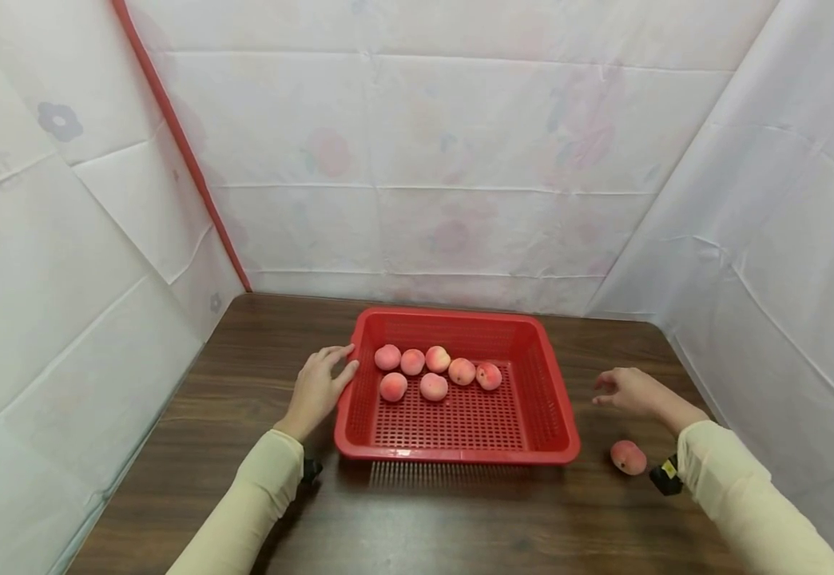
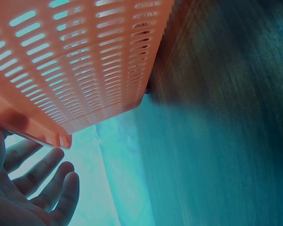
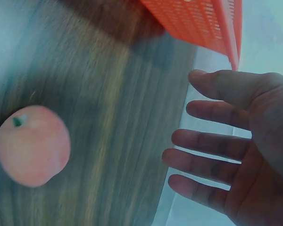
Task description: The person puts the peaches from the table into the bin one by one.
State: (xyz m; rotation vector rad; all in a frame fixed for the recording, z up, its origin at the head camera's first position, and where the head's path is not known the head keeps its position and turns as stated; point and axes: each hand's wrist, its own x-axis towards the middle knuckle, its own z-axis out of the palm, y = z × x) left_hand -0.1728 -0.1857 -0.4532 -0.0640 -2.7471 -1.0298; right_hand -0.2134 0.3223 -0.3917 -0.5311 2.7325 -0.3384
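Note:
A red plastic basket [image 1: 453,457] with slotted walls stands on the table, with several peaches [image 1: 434,387] lying on its floor toward the back and left. At the basket's left rim is my left hand [image 1: 316,387], its fingers extended and touching or very near the edge. The left wrist view shows those fingers [image 2: 66,197] loosely spread beside the basket's wall [image 2: 85,70]. To the right of the basket hovers my right hand [image 1: 631,391], fingers relaxed and holding nothing. One peach [image 1: 629,458] lies on the table just in front of it, also visible in the right wrist view.
The dark wooden table [image 1: 403,527] is enclosed by white patterned sheeting [image 1: 460,160] at the back and both sides. A red strip [image 1: 180,144] runs down the back left corner. A small black device [image 1: 667,477] sits at the right wrist.

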